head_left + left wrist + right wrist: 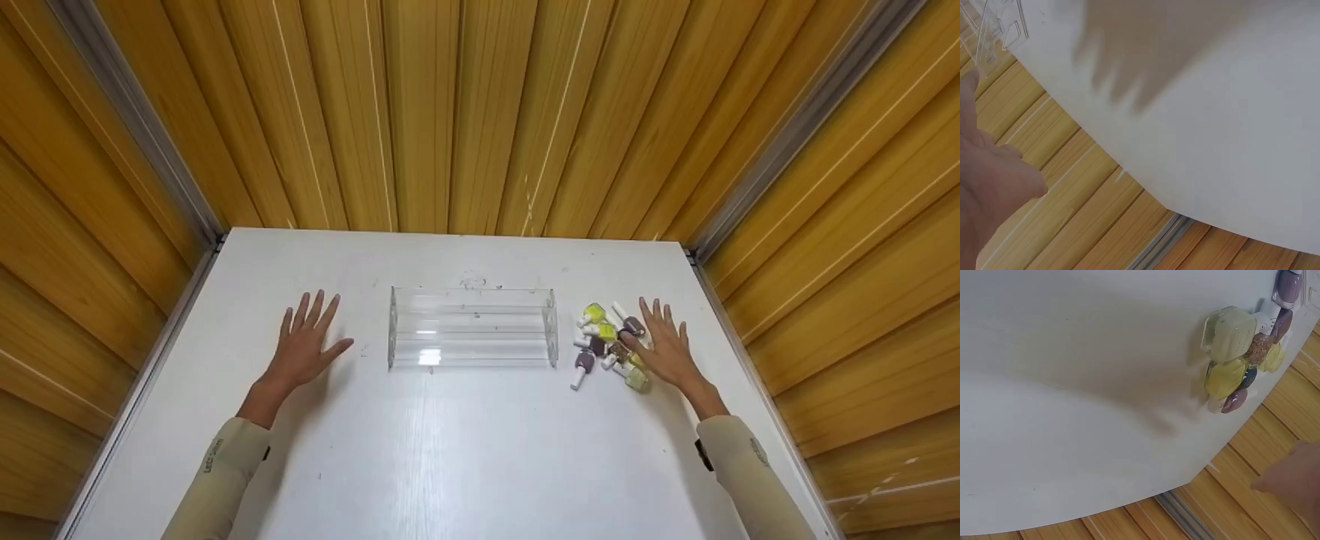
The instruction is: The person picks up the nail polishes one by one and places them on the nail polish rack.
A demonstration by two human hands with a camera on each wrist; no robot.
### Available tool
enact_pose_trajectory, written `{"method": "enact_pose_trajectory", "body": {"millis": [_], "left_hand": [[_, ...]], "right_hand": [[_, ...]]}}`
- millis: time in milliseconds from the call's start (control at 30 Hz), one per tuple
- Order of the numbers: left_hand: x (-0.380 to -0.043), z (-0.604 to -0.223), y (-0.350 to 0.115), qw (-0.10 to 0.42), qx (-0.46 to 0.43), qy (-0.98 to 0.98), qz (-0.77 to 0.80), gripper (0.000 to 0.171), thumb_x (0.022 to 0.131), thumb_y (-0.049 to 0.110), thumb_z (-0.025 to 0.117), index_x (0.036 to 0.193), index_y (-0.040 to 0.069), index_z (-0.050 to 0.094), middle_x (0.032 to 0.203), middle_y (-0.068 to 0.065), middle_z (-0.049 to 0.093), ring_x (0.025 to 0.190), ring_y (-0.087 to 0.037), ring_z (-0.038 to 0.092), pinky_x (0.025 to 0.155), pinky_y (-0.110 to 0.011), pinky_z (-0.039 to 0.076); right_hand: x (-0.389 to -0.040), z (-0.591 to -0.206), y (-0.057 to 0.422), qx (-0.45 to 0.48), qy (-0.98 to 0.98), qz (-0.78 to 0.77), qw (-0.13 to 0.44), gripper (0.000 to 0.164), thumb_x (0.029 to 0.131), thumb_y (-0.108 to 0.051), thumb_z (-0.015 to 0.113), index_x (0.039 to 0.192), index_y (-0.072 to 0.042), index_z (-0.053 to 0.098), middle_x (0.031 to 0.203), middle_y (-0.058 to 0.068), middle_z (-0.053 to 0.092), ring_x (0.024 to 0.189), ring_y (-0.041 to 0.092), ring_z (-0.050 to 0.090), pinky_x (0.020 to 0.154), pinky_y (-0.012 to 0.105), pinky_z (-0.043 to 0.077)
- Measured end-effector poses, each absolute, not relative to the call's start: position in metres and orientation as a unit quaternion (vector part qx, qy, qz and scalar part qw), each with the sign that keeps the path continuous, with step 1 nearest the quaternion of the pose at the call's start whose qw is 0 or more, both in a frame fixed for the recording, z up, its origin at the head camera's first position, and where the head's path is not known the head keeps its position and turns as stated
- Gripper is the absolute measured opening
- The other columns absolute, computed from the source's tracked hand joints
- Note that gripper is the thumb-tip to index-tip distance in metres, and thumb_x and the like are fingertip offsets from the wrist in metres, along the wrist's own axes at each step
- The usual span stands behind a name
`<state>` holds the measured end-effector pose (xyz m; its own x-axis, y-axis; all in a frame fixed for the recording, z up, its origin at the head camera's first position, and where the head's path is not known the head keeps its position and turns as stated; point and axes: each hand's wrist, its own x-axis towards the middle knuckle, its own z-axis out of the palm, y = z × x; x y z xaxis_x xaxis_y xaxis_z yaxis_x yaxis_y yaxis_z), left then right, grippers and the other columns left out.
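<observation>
A clear acrylic tiered rack (474, 330) stands mid-table in the head view. To its right lies a loose heap of nail polish bottles (598, 330) with white caps, in yellow, purple, brown glitter and pale green. My left hand (304, 352), fingers spread, hovers left of the rack and holds nothing. My right hand (666, 351) is spread at the heap's right side, its thumb overlapping the bottles in the head view. In the right wrist view a pale green bottle (1230, 334) and a yellow bottle (1224, 378) are nearest the camera.
The white table (480, 450) carries the rack and bottles. Yellow wood-look panels (420, 112) rise behind it and on both sides, with grey metal strips (802, 135) at the corners. Small dark marks (474, 281) dot the tabletop behind the rack.
</observation>
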<state>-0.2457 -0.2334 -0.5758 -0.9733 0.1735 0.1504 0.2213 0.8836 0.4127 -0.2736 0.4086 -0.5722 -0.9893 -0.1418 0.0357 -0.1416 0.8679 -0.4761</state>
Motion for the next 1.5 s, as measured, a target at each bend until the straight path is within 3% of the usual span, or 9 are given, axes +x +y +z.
{"method": "enact_pose_trajectory", "body": {"millis": [333, 533, 733, 900, 1000, 1100, 1167, 1333, 1500], "left_hand": [[-0.247, -0.594, -0.214, 0.041, -0.091, -0.952, -0.289, 0.065, 0.107, 0.032, 0.053, 0.159, 0.002, 0.029, 0.165, -0.029, 0.025, 0.154, -0.049, 0.017, 0.125, -0.072, 0.014], [-0.247, -0.602, -0.197, -0.001, -0.076, -0.921, -0.381, 0.062, 0.11, 0.033, 0.045, 0.16, 0.001, 0.026, 0.164, -0.028, 0.029, 0.151, -0.049, 0.025, 0.124, -0.072, 0.02], [-0.248, -0.611, -0.183, -0.056, -0.052, -0.868, -0.491, 0.06, 0.112, 0.031, 0.04, 0.161, 0.0, 0.023, 0.165, -0.029, 0.026, 0.152, -0.05, 0.023, 0.126, -0.068, 0.021], [-0.25, -0.615, -0.172, -0.078, -0.044, -0.836, -0.541, 0.059, 0.112, 0.031, 0.04, 0.161, 0.001, 0.023, 0.163, -0.03, 0.029, 0.149, -0.052, 0.031, 0.122, -0.068, 0.032], [-0.253, -0.62, -0.167, -0.082, -0.038, -0.826, -0.557, 0.059, 0.112, 0.03, 0.043, 0.16, 0.001, 0.025, 0.161, -0.031, 0.033, 0.147, -0.051, 0.036, 0.122, -0.066, 0.035], [-0.255, -0.625, -0.164, -0.09, -0.032, -0.813, -0.575, 0.059, 0.111, 0.031, 0.044, 0.16, 0.003, 0.026, 0.161, -0.029, 0.034, 0.147, -0.048, 0.037, 0.122, -0.063, 0.036], [-0.257, -0.628, -0.162, -0.095, -0.03, -0.801, -0.591, 0.059, 0.112, 0.03, 0.043, 0.161, 0.004, 0.025, 0.161, -0.028, 0.033, 0.148, -0.047, 0.036, 0.122, -0.061, 0.037], [-0.26, -0.628, -0.158, -0.096, -0.019, -0.79, -0.605, 0.055, 0.112, 0.03, 0.044, 0.159, 0.006, 0.03, 0.16, -0.025, 0.037, 0.147, -0.044, 0.039, 0.12, -0.056, 0.043], [-0.261, -0.625, -0.157, -0.1, -0.026, -0.786, -0.61, 0.051, 0.112, 0.025, 0.044, 0.156, 0.003, 0.035, 0.156, -0.026, 0.043, 0.144, -0.043, 0.043, 0.12, -0.054, 0.044]], "right_hand": [[-0.292, -0.575, 0.421, -0.06, 0.955, -0.289, -0.016, 0.077, 0.107, -0.036, 0.049, 0.165, -0.012, 0.006, 0.168, 0.031, 0.0, 0.156, 0.051, -0.004, 0.124, 0.075, -0.006], [-0.301, -0.565, 0.432, -0.048, 0.946, -0.319, -0.017, 0.073, 0.109, -0.04, 0.043, 0.165, -0.011, 0.007, 0.168, 0.028, 0.002, 0.156, 0.051, -0.004, 0.124, 0.075, -0.004], [-0.31, -0.567, 0.436, -0.027, 0.946, -0.321, -0.021, 0.066, 0.11, -0.036, 0.042, 0.164, -0.009, 0.015, 0.164, 0.03, 0.02, 0.152, 0.055, 0.016, 0.124, 0.075, 0.014], [-0.322, -0.572, 0.435, 0.017, 0.926, -0.378, -0.021, 0.059, 0.111, -0.033, 0.042, 0.159, -0.002, 0.029, 0.155, 0.031, 0.039, 0.145, 0.047, 0.04, 0.122, 0.059, 0.037], [-0.329, -0.575, 0.434, 0.062, 0.894, -0.443, -0.02, 0.054, 0.111, -0.032, 0.043, 0.155, -0.001, 0.04, 0.149, 0.029, 0.051, 0.131, 0.028, 0.06, 0.109, 0.036, 0.053], [-0.334, -0.578, 0.434, 0.099, 0.856, -0.507, -0.018, 0.049, 0.11, -0.027, 0.044, 0.15, 0.001, 0.045, 0.138, 0.023, 0.063, 0.108, 0.005, 0.067, 0.092, 0.018, 0.059], [-0.337, -0.58, 0.434, 0.115, 0.834, -0.539, -0.016, 0.047, 0.11, -0.024, 0.045, 0.148, 0.004, 0.046, 0.126, 0.013, 0.072, 0.096, -0.004, 0.067, 0.088, 0.016, 0.06], [-0.344, -0.586, 0.43, 0.141, 0.806, -0.574, -0.011, 0.047, 0.109, -0.022, 0.046, 0.147, 0.007, 0.046, 0.102, -0.01, 0.073, 0.09, -0.003, 0.067, 0.088, 0.02, 0.061], [-0.354, -0.591, 0.418, 0.165, 0.815, -0.554, -0.018, 0.044, 0.109, -0.019, 0.045, 0.145, 0.005, 0.049, 0.113, 0.005, 0.072, 0.094, 0.002, 0.065, 0.083, 0.016, 0.059]]}}
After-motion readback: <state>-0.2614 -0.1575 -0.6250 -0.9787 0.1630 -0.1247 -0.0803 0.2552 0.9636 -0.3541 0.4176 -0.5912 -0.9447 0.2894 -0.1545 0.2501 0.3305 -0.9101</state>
